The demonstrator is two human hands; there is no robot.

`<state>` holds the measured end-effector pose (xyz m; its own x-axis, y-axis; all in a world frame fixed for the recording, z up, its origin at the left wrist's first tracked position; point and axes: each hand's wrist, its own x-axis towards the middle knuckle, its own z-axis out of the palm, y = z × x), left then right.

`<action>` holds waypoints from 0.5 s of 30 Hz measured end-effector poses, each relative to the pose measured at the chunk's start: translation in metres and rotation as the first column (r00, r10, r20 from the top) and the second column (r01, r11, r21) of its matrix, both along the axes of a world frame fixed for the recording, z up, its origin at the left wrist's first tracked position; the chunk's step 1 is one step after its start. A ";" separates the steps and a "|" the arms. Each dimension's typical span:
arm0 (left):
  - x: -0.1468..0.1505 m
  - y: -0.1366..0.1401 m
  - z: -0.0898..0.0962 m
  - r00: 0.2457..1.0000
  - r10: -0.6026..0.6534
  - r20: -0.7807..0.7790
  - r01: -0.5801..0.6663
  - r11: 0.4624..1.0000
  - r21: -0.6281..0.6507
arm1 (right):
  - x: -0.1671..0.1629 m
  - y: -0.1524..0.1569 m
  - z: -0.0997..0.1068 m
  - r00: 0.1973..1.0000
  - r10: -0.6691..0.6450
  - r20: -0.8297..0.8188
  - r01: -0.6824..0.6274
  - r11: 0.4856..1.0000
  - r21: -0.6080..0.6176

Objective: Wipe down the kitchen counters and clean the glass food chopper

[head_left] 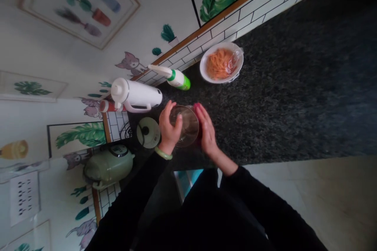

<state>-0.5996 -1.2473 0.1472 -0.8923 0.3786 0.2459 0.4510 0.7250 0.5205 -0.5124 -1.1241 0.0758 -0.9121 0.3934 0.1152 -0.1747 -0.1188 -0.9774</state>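
Note:
Over the dark counter, a clear round bowl (188, 125) sits between my two hands, its open top facing me. My left hand (171, 127), with a pale green bangle at the wrist, grips the bowl's left rim, thumb over the inside and fingers outside. Along the bowl's right side lies my right hand (207, 131), fingers together and slightly blurred. Something pink-red (199, 135) shows between that hand and the bowl; most of it is hidden, so its kind is unclear. The bowl's underside is out of sight.
Left of the hands are a round grey-green lidded item (148, 132), a white jug (138, 95) and a green rice cooker (108, 164). A spray bottle (176, 78) and a film-covered white bowl (203, 68) of orange strips stand by the wall. The counter's front edge runs below.

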 end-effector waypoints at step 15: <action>-0.008 -0.008 0.004 0.996 0.010 0.090 -0.014 0.999 0.048 | 0.063 -0.072 -0.018 0.974 -0.140 0.179 0.150 0.988 -0.045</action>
